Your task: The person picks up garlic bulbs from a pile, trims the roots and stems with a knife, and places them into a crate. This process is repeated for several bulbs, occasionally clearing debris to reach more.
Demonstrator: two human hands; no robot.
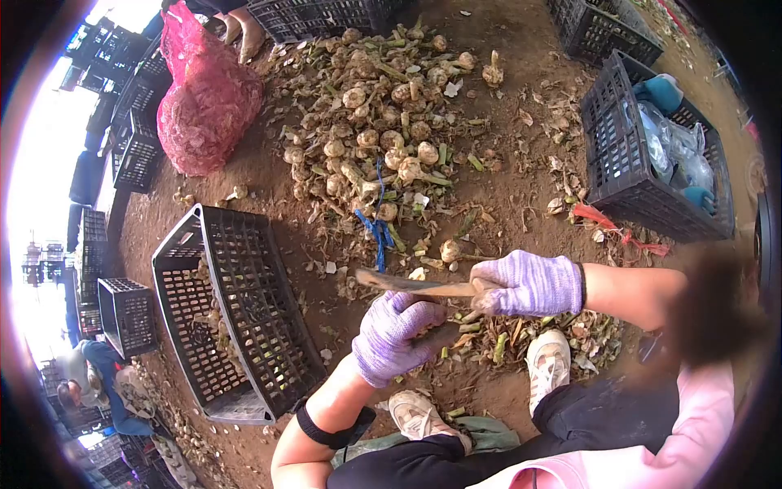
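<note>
close in, the left hand (397, 336) in a purple knit glove is clenched around a garlic bulb (425, 322), mostly hidden inside the fist, just above the white shoes (547, 365). the right hand (528, 284), gloved the same way, grips the handle of a knife (407, 284) whose blade runs leftward, right over the left knuckles — touching or barely apart, i cannot tell which. that closeness is the main risk as i judge it: thin knit fabric gives little protection, so a slip of the blade toward the fist could cut the fingers (411, 308) holding the bulb. the bulb could also roll inside the loose glove if it is dusty, which would pull the cut off line.

around the feet lie cut stems and skins (505, 336) on the bare dirt ground (521, 204); a foot shifting on them could jolt both hands. to the left sits a tilted black crate (244, 326) with a few bulbs inside — a trimmed bulb tossed short would likely land in the dirt beside it. farther out is the heap of untrimmed garlic (383, 122) with a blue string (377, 228) across it, a red mesh sack (208, 102) beyond the crate, and a second crate (627, 171) at right holding plastic bags. another person crouches at the far lower left, well apart.
</note>
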